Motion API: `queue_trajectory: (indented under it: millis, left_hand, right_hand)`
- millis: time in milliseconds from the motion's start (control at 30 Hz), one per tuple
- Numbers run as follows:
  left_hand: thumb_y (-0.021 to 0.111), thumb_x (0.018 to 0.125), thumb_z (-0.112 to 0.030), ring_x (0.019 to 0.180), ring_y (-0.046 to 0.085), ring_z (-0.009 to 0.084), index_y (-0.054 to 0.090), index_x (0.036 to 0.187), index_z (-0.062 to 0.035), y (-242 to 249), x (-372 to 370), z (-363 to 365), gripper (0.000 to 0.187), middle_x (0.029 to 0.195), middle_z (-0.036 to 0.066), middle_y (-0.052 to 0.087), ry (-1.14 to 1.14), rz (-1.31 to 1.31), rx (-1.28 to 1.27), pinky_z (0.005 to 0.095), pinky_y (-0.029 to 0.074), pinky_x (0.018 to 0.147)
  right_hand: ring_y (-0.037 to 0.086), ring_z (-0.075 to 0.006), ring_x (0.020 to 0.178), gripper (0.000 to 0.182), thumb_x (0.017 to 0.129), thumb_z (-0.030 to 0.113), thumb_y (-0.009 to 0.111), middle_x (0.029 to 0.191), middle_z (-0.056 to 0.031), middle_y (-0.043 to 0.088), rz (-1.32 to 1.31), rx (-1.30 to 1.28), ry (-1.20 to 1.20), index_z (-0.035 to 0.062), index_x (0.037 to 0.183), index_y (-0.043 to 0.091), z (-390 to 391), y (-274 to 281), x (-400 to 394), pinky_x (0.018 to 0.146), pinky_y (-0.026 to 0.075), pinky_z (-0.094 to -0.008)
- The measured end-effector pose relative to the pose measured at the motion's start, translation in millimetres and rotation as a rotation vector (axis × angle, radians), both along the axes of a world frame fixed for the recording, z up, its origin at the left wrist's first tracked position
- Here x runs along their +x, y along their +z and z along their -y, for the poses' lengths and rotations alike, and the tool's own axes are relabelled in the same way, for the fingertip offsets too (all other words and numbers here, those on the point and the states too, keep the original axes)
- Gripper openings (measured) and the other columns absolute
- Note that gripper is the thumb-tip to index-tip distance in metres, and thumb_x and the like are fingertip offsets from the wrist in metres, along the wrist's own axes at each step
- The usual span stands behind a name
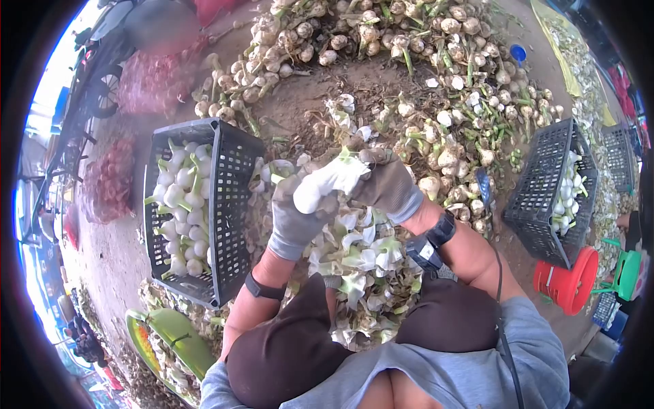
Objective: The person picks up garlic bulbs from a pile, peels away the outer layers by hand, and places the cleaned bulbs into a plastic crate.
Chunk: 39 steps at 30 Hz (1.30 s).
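A peeled white garlic bulb with a short green stalk is between my two gloved hands. My left hand is closed around the round end of the bulb. At the stalk end, my right hand pinches the stem and the loose white skin. The gloves are greyish and dirt-stained, and some fingertips are hidden behind the bulb. Below the hands, a heap of stripped skins lies between my knees. Ahead of them is a pile of unpeeled garlic with soil on it.
On the left, a black crate holds clean white bulbs. Another black crate with bulbs stands at the right, near a red bucket and a green stool. Red mesh sacks sit far left. A green-and-yellow object lies lower left.
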<state>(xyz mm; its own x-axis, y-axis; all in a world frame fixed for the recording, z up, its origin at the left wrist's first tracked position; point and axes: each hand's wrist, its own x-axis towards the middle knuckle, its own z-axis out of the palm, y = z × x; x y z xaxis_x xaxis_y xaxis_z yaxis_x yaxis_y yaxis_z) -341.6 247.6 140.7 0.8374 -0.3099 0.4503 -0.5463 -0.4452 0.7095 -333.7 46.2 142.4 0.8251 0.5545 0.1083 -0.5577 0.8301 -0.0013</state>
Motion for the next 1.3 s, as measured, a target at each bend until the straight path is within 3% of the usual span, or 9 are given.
queue_trajectory:
  millis: [133,267,500,667,767,867,967,1100,1300]
  left_hand:
    - [0.057,0.088,-0.032,0.092,0.062,0.0213,0.05,0.121,0.0,31.4,6.4,12.2,0.046,0.106,0.01,0.061,-0.387,-1.02,-1.192,0.0311,0.049,0.08]
    - [0.047,0.097,-0.034,0.087,0.058,0.018,0.049,0.123,-0.0055,13.9,6.8,12.0,0.038,0.101,0.009,0.057,0.066,-0.712,-0.504,0.0287,0.049,0.077]
    - [0.054,0.096,-0.031,0.102,0.061,0.0203,0.051,0.127,-0.0036,-7.1,-1.5,-4.1,0.041,0.115,0.01,0.061,-0.41,-1.235,-1.332,0.0342,0.052,0.086]
    - [0.057,0.094,-0.023,0.118,0.054,0.024,0.046,0.131,0.0014,-4.3,2.1,-5.4,0.046,0.128,0.012,0.056,-0.421,-1.044,-1.285,0.0412,0.042,0.103]
    - [0.052,0.095,-0.028,0.122,0.05,0.0262,0.039,0.139,-0.0028,3.0,8.5,-41.4,0.052,0.133,0.01,0.051,-0.411,-0.766,-1.445,0.0406,0.04,0.105]
    - [0.083,0.069,-0.031,0.109,0.052,0.0236,0.009,0.151,-0.0062,53.0,24.7,-71.6,0.113,0.144,0.014,0.035,-0.933,-0.703,-1.95,0.0363,0.043,0.093]
    - [0.083,0.068,-0.034,0.102,0.055,0.0226,0.009,0.152,-0.0083,61.9,13.7,-54.3,0.115,0.121,0.01,0.052,-0.661,-0.721,-1.581,0.0369,0.044,0.093]
    - [0.063,0.088,-0.021,0.095,0.06,0.0213,0.041,0.138,-0.0032,7.5,-5.3,-7.9,0.057,0.111,0.01,0.058,-0.516,-1.044,-1.144,0.0359,0.049,0.085]
    - [0.053,0.092,-0.011,0.09,0.062,0.0173,0.044,0.134,-0.0021,-23.0,-6.7,28.0,0.044,0.103,0.008,0.061,-0.352,-1.289,-0.636,0.0306,0.048,0.082]
  right_hand:
    - [0.06,-0.0093,0.084,0.038,0.09,0.029,0.066,0.097,0.0008,0.062,0.218,-0.737,0.111,0.0042,0.117,0.056,3.2,21.4,-5.0,0.078,0.052,-0.0299]
    - [0.062,-0.0087,0.083,0.025,0.088,0.014,0.068,0.098,-0.0017,0.063,0.366,-1.164,-0.404,0.0024,0.109,0.06,-19.7,-3.8,-14.3,0.073,0.054,-0.0274]
    - [0.063,-0.0144,0.071,0.023,0.099,0.022,0.05,0.084,-0.0055,0.064,-0.344,0.007,-0.162,0.0008,0.104,0.058,25.5,-14.3,21.7,0.07,0.055,-0.0265]
    - [0.054,-0.0087,0.062,0.024,0.099,0.017,0.05,0.083,-0.0035,0.062,-0.361,-0.424,-0.146,0.0034,0.116,0.058,23.4,-29.3,4.9,0.056,0.046,-0.02]
    - [0.063,-0.0182,0.081,0.022,0.093,0.018,0.054,0.095,-0.0106,0.067,-0.082,-1.223,0.178,0.0046,0.107,0.064,12.1,-39.2,-21.2,0.071,0.052,-0.0295]
    - [0.061,-0.0316,0.096,0.03,0.084,0.028,0.063,0.114,-0.018,0.061,1.43,-1.74,0.209,0.0066,0.104,0.065,-1.0,-115.4,-60.7,0.086,0.05,-0.0414]
    - [0.058,-0.0333,0.103,0.033,0.078,0.024,0.065,0.116,-0.0184,0.059,1.158,-2.217,-0.411,0.0084,0.107,0.064,22.4,-83.3,-67.1,0.09,0.048,-0.0421]
    - [0.053,-0.0344,0.115,0.044,0.074,0.02,0.065,0.124,-0.0197,0.054,0.599,-2.949,0.058,0.0096,0.116,0.059,101.4,-67.5,-47.1,0.092,0.047,-0.0421]
    - [0.062,-0.0375,0.098,0.033,0.073,0.017,0.065,0.106,-0.0199,0.065,0.543,-2.68,0.166,0.007,0.104,0.065,152.2,-109.1,-34.8,0.087,0.05,-0.0444]
